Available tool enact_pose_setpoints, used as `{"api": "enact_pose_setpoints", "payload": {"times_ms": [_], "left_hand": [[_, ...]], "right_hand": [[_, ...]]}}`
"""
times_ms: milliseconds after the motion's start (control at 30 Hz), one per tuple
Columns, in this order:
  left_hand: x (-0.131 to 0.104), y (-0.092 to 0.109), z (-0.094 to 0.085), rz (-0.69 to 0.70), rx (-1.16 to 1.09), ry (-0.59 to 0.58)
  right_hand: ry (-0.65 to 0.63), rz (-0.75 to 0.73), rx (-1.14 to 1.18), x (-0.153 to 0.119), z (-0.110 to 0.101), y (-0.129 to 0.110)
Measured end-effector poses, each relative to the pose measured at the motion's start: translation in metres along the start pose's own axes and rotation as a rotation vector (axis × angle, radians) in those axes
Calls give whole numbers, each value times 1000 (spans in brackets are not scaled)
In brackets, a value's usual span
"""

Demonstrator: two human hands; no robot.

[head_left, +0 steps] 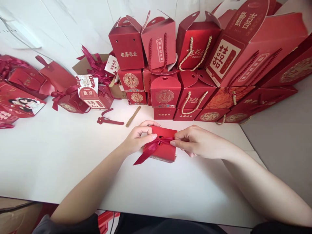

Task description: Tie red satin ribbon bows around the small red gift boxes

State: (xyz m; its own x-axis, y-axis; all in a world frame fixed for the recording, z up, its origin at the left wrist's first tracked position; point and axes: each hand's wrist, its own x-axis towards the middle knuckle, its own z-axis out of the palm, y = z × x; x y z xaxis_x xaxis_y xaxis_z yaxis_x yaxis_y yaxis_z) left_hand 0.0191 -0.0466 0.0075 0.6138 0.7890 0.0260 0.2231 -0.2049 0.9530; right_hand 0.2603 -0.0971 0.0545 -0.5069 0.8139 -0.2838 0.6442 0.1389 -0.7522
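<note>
White table (48,162) | marbled wall (75,22) | left hand (139,138) grips box (166,151) | right hand (192,141) pinches ribbon (149,149)

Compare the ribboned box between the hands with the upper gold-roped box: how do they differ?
The ribboned box carries a crimson ribbon across its top; the gold-roped box has a rope handle. The ribboned box sits nearer the camera; the gold-roped box stands atop another box. Both are red.
</note>
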Motion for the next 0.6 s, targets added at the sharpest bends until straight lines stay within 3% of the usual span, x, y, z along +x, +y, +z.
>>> {"api": "enact_pose_setpoints", "payload": {"times_ms": [167, 367, 500, 600], "left_hand": [[3, -4, 5, -96, -202, 11], [4, -6, 7, -195, -422, 47], [3, -8, 3, -188, -409, -7], [2, -5, -2, -91, -261, -81]], "right_hand": [[-128, -3, 146, 4, -7, 10], [-194, -10, 221, 3, -14, 16], [-230, -144, 212, 7, -17, 21], [-235, -229, 166, 10, -19, 24]]}}
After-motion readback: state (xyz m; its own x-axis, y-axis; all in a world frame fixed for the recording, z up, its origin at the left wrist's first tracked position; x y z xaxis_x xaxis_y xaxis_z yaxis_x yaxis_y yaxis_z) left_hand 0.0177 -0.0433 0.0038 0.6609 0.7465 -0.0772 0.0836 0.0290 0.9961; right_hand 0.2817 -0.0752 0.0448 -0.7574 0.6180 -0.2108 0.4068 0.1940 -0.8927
